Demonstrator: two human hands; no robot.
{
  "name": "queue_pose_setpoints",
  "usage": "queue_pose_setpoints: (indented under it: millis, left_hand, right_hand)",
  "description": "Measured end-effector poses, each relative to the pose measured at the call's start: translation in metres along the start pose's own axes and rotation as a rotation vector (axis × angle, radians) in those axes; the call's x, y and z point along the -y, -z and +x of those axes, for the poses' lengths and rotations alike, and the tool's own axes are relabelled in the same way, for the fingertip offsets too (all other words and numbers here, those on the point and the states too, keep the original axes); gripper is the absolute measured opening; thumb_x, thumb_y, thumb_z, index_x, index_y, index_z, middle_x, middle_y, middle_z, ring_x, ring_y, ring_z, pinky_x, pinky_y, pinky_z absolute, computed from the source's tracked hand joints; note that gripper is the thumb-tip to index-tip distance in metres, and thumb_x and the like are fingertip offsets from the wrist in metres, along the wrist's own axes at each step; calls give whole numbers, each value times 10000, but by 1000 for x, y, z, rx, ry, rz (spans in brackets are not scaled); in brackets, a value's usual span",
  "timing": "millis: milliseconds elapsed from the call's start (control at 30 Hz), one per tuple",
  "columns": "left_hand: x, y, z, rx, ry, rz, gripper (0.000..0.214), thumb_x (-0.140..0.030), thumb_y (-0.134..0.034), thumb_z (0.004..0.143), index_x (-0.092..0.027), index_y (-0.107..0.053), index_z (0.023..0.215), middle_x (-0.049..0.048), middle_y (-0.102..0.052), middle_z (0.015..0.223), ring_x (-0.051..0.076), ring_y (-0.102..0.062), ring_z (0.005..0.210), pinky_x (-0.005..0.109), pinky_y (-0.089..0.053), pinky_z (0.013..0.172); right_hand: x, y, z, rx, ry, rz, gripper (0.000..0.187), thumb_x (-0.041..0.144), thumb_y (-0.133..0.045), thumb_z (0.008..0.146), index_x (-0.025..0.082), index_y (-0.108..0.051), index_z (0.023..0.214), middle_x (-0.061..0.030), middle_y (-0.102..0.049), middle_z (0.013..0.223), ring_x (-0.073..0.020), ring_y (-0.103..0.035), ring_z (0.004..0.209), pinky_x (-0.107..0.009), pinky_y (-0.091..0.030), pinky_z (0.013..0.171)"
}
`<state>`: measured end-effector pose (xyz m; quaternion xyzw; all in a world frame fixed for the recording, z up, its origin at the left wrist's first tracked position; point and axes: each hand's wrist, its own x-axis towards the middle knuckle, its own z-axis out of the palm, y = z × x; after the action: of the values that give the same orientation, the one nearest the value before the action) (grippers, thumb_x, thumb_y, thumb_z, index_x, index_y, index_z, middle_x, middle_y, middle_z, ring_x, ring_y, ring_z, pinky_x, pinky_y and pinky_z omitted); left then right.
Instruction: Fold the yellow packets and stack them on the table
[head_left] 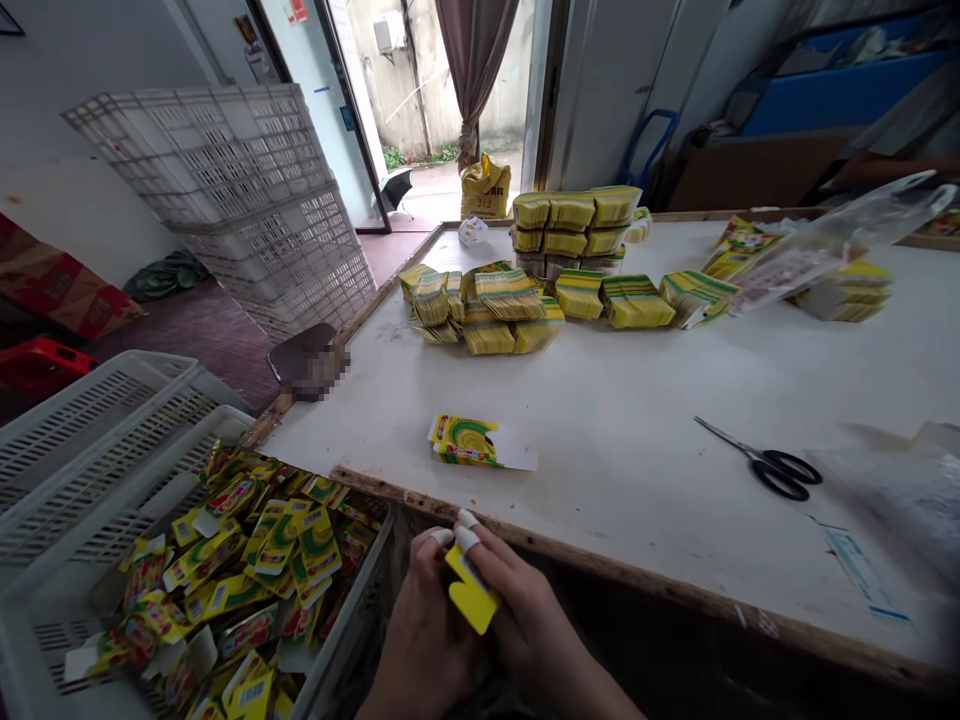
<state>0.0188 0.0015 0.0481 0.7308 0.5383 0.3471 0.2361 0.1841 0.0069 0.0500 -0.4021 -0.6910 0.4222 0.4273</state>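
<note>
Just off the table's front edge, my left hand [427,610] and my right hand [517,590] come together around a small yellow box [474,598]. Fingers of both hands are closed on it, and several fingertips wear white covers. Much of the box is hidden by the hands; a plain yellow flap sticks out between them. On the table ahead lies another yellow and green box [466,440], flattish, with a white flap toward the right. To my left, a white plastic crate [360,590] holds a heap of small yellow boxes [277,550].
Stacks of flat yellow cartons [502,310] stand across the table [615,400]. Black-handled scissors [780,470] and clear plastic bags [900,490] lie at right. Tall white crates [247,190] rise at left. A person's arm [892,165] shows at far right.
</note>
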Motion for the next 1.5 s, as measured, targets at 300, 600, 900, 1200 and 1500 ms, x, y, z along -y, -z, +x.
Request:
queue_pose_setpoints:
  millis: [300, 600, 900, 1200, 1500]
  left_hand:
    - [7, 25, 3, 138, -49, 112, 559, -151, -663, 685, -214, -464, 1204, 77, -679, 1074, 244, -679, 972, 333, -573, 810]
    - [-15, 34, 21, 151, -35, 115, 494, -245, -698, 724, -206, -509, 1178, 70, -692, 1041, 242, -681, 955, 343, -568, 800]
    - [-12, 35, 24, 183, 38, 7, 526, -273, -739, 707, -234, -535, 1190, 53, -692, 1096, 235, -676, 981, 320, -550, 840]
    - [-11, 11, 14, -133, 153, 3, 496, -287, -748, 648, -218, -595, 1114, 78, -696, 998, 287, -672, 907, 368, -546, 762]
    - [37, 34, -1, -675, 807, -1060, 571, -743, -609, 678, -248, -561, 961, 54, -660, 1085, 240, -673, 853, 364, -587, 615]
  right_hand:
    - [2, 22, 6, 221, 3, -227, 704, 7, -440, 824, 196, -320, 1491, -180, -277, 1560, -280, -399, 1377, -399, -412, 1071]
    - [4, 34, 10, 298, 51, -288, 606, 74, -515, 876, 236, -398, 1448, -164, -234, 1577, -297, -432, 1351, -388, -433, 1044]
    - [7, 49, 24, 307, 73, -208, 209, 259, -620, 895, 224, -675, 1093, -129, -539, 1355, -266, -591, 1184, -312, -502, 927]
    - [-4, 20, 27, 151, 67, -59, 766, 218, -666, 815, 183, -221, 1438, -203, -304, 1486, -294, -372, 1364, -409, -397, 1065]
    - [-38, 35, 99, -252, -275, -508, 341, 24, -512, 831, 153, -520, 1147, -152, -626, 1098, -273, -562, 1028, -407, -443, 896]
